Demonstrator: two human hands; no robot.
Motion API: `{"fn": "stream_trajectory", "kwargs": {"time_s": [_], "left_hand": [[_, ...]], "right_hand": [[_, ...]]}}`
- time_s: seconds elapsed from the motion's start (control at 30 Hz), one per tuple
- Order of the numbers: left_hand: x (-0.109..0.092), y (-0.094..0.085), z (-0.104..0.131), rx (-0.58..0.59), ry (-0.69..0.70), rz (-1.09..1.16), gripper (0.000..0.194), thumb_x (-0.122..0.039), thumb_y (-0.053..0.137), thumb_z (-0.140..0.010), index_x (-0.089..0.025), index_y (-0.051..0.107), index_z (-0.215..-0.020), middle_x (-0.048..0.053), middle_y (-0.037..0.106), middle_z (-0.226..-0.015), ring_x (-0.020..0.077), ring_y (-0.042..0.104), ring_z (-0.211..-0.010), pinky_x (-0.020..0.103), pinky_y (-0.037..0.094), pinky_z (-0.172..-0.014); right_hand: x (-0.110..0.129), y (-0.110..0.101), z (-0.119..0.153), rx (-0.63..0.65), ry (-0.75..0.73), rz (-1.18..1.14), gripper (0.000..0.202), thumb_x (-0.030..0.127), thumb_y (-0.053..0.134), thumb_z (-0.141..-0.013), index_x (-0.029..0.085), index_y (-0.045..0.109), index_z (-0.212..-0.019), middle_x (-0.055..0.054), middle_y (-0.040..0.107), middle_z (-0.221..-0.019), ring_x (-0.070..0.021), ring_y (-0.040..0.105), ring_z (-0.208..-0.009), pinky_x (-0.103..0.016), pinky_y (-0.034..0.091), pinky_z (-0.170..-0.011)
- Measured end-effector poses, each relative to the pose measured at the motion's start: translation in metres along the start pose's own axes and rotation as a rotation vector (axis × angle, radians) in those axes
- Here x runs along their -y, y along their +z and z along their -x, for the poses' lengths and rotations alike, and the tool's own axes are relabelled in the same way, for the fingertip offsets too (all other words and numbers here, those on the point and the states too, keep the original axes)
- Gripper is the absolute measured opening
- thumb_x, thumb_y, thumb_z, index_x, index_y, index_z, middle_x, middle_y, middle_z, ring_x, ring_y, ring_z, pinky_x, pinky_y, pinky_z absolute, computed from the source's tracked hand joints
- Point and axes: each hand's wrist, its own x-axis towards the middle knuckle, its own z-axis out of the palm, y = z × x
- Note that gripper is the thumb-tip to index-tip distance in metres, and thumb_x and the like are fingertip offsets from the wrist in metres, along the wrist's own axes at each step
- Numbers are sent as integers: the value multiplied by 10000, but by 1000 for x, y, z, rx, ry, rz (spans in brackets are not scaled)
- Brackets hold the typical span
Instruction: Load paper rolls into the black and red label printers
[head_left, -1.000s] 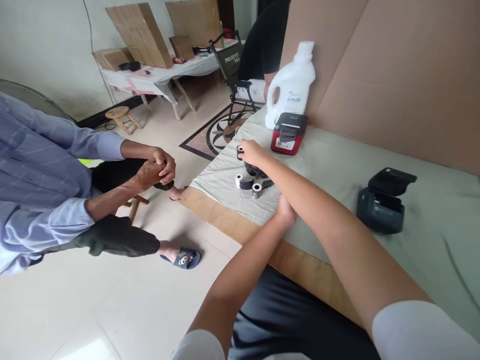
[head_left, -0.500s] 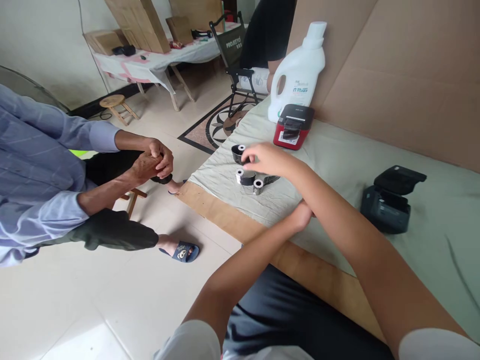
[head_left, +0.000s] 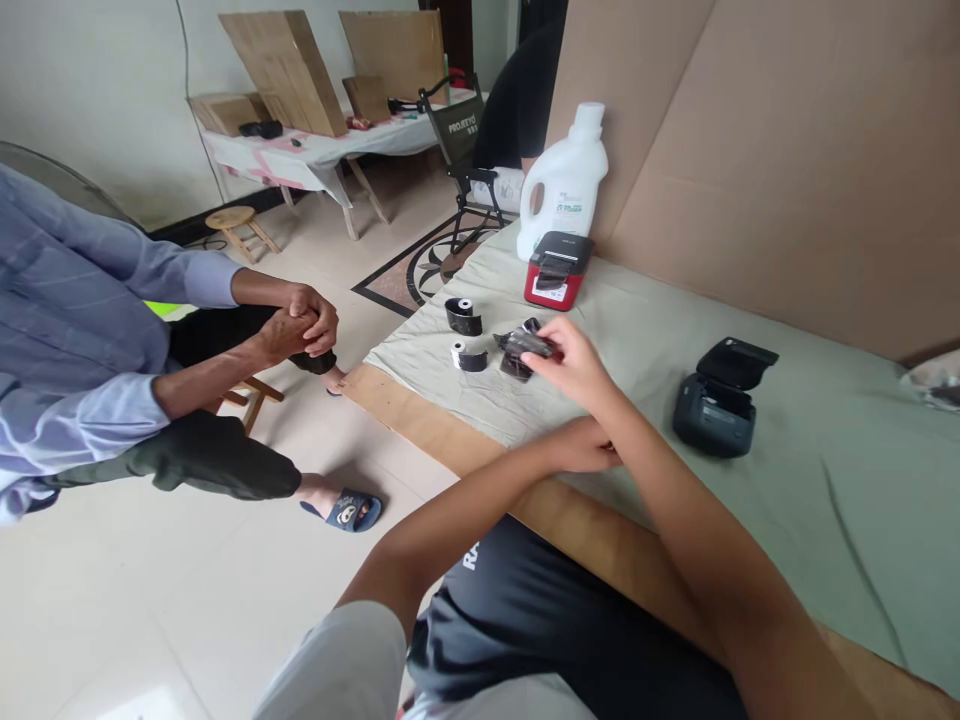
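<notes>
My right hand pinches a dark, shiny film strip above the cloth-covered table. Below my right forearm, my left hand rests at the table's near side, fingers curled and partly hidden; what it holds, if anything, cannot be made out. Two black label rolls with white cores, one farther back and one nearer, stand left of the strip. Behind them is a red and black label printer. A black printer with its lid raised sits to the right.
A white detergent bottle stands behind the red printer, against a tall cardboard panel. A seated person in a blue shirt is at the left, hands clasped. Farther back are a folding chair and a table with boxes.
My right hand has moved from beside the rolls to the dark film strip and lifted it. The view has shifted, so the table items appear farther left.
</notes>
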Motion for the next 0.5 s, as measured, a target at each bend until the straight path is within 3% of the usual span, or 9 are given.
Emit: {"fn": "stream_trajectory", "kwargs": {"time_s": [0.1, 0.17, 0.27, 0.37, 0.5], "left_hand": [[-5, -7, 1, 90, 158, -370, 33, -241, 737, -824, -236, 735, -791, 31, 717, -805, 222, 652, -801, 333, 522, -805], [-12, -13, 6, 12, 247, -542, 109, -290, 642, -910, -251, 743, -893, 51, 706, -877, 225, 648, -856, 339, 524, -861], [-23, -15, 16, -30, 318, -610, 94, -307, 677, -894, -271, 755, -932, 82, 684, -933, 249, 646, -933, 370, 510, -943], [-34, -3, 16, -48, 398, -620, 95, -309, 787, -810, -281, 765, -898, 104, 697, -992, 282, 645, -1012, 419, 469, -1027], [-46, 30, -14, -296, 418, -546, 382, -374, 862, -753, -262, 738, -1096, 120, 696, -1153, 326, 602, -1188, 414, 463, -1018]], "right_hand": [[-6, -28, 23, -209, 71, -265, 457, 602, 739, -801, 267, 494, -991, -32, 662, -1042, -194, 638, -876, -323, 504, -745], [-9, -50, 41, -261, 120, -334, 481, 647, 727, -805, 276, 511, -1021, -30, 651, -1063, -178, 630, -828, -319, 505, -700], [-17, -87, 66, -325, 163, -342, 472, 639, 707, -837, 288, 556, -1114, -41, 668, -1074, -167, 628, -747, -317, 479, -618], [-26, -126, 88, -371, 209, -237, 434, 581, 703, -864, 278, 615, -1163, -61, 704, -1057, -189, 658, -755, -323, 487, -603], [-35, -173, 112, -300, 292, -81, 372, 527, 679, -893, 253, 694, -1145, -80, 743, -1064, -236, 703, -866, -378, 571, -729]]}}
